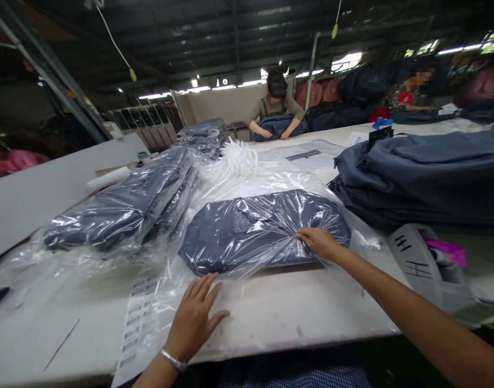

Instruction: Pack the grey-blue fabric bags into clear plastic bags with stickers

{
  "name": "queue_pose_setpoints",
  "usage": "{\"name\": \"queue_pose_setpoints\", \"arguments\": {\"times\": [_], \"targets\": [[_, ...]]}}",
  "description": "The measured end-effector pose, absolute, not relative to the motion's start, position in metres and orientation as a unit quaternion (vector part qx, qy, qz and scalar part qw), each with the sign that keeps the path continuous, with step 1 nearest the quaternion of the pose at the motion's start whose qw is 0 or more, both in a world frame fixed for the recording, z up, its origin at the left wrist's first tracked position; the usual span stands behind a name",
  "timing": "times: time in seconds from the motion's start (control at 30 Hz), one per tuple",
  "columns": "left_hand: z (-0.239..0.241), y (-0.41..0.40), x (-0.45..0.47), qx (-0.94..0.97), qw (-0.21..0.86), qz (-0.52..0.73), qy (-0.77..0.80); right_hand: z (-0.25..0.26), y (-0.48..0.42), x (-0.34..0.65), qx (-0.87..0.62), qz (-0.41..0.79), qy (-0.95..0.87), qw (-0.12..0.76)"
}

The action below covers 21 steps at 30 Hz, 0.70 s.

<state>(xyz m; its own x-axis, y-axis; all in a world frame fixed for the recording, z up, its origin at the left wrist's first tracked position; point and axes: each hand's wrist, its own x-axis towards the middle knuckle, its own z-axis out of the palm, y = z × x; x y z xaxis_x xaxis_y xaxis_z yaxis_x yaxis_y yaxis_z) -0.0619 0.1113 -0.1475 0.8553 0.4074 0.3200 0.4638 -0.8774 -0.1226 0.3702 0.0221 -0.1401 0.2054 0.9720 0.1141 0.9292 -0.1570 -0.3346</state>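
Note:
In front of me a dark blue backpack (255, 231) lies flat inside a clear plastic bag (266, 180). My right hand (317, 242) pinches a gathered fold of that plastic over the backpack's right half, and creases fan out from the fingers. With its fingers stretched out, my left hand (198, 312) rests at the near left edge of the plastic, beside the backpack. A bracelet is on the left wrist. Partly beneath the plastic at the left is a sheet of barcode labels (133, 328).
Plastic-wrapped dark backpacks (121, 199) are stacked at the left. Unwrapped ones (428, 178) are piled at the right, behind a grey bin (416, 264) holding small items. White strips (238, 159) lie beyond the bag. Across the table a person (277, 108) handles another backpack.

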Motion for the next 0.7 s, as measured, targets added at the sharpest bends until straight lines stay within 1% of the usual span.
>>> {"name": "queue_pose_setpoints", "arguments": {"times": [0.13, 0.23, 0.3, 0.4, 0.47, 0.53, 0.7], "targets": [[-0.141, 0.101, -0.078, -0.946, 0.118, -0.189, -0.236, -0.143, 0.022, 0.371, -0.758, 0.062, -0.627, 0.171], [-0.117, 0.122, -0.079, -0.934, 0.134, -0.209, -0.255, -0.144, 0.023, 0.373, -0.754, 0.071, -0.628, 0.178], [-0.098, 0.146, -0.072, -0.933, 0.134, -0.197, -0.270, -0.145, 0.023, 0.374, -0.752, 0.077, -0.628, 0.187], [-0.081, 0.189, -0.053, -0.937, 0.073, -0.140, -0.313, -0.145, 0.023, 0.375, -0.744, 0.092, -0.629, 0.204], [-0.080, 0.215, -0.039, -0.928, 0.011, -0.084, -0.363, -0.144, 0.024, 0.377, -0.742, 0.102, -0.628, 0.211], [-0.085, 0.234, -0.029, -0.916, -0.028, -0.049, -0.396, -0.141, 0.026, 0.379, -0.738, 0.119, -0.629, 0.213], [-0.105, 0.259, -0.023, -0.903, -0.106, -0.047, -0.413, -0.118, 0.029, 0.386, -0.678, 0.239, -0.647, 0.254]]}}
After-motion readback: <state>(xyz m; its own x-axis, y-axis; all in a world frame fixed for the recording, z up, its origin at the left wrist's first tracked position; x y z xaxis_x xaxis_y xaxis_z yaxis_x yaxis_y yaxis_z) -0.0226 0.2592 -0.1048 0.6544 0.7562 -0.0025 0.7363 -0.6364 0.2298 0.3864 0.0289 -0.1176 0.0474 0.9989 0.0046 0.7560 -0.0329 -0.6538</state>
